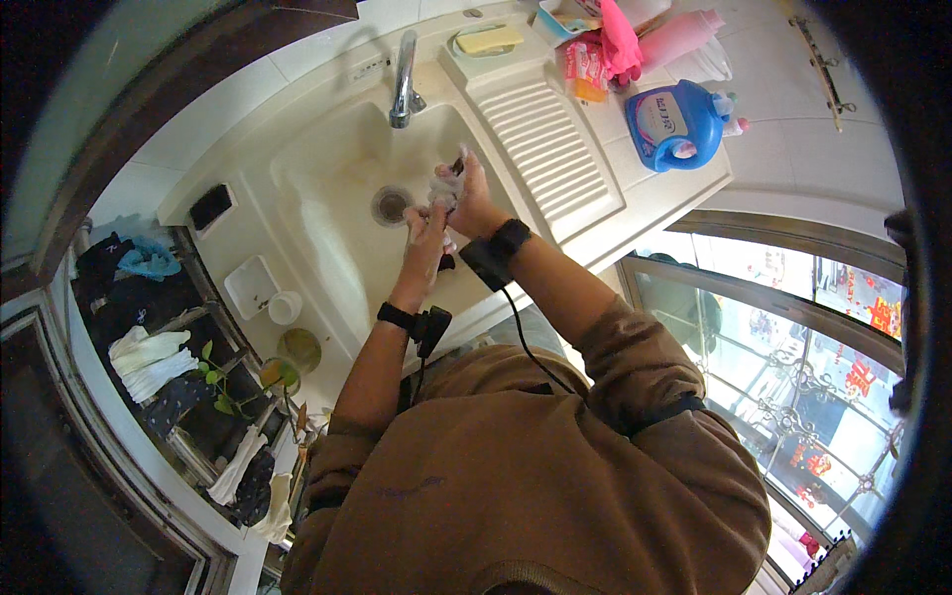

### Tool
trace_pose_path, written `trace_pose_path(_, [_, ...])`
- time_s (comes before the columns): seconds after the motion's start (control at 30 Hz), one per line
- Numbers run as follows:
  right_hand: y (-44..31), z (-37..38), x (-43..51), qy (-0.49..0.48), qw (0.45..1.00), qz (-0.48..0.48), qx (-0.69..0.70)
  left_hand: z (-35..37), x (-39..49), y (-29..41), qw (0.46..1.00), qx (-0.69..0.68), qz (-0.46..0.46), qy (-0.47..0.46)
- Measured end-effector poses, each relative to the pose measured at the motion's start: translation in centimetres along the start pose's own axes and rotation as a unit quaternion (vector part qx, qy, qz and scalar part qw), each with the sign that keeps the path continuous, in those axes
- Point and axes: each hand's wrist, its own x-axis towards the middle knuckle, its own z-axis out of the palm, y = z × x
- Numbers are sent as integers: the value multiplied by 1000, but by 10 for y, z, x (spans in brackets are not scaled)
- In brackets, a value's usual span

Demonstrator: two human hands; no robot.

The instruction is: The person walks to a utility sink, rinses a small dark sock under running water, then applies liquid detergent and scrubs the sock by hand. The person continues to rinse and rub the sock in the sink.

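Observation:
Over a cream laundry sink (pixel 320 245), my left hand (pixel 425 242) and my right hand (pixel 472 197) are close together, coated in white suds. Between them is a small dark cloth item (pixel 446 262), mostly hidden by fingers and lather. One dark end hangs below my left hand, and another dark bit shows at the fingers of my right hand. What kind of cloth it is cannot be made out. The round drain (pixel 392 206) lies just left of my hands. Beyond them stands the chrome faucet (pixel 402 82), with no water visibly running.
A ribbed washboard (pixel 547 141) is moulded in at the right. Behind it are a yellow soap bar (pixel 489 40), pink rubber gloves (pixel 621 41) and a blue detergent jug (pixel 673 125). A black-faced brush (pixel 211 207) and a small white cup (pixel 285 306) sit on the left rim.

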Motion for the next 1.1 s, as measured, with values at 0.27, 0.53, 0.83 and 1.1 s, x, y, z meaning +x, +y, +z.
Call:
trace_pose_path(0.27, [-98,-4,-7,61,958,222,170,16,29,57,995,29,-1,91])
trace_pose_path(0.53, [-142,-16,16,75,963,198,165,60,34,47,952,190,222,92])
trace_pose_path(0.83, [-132,-12,-8,120,923,251,265,59,26,37,845,395,359,40])
trace_pose_path(1.1, [-113,-10,-8,58,899,215,377,54,33,45,778,438,449,44])
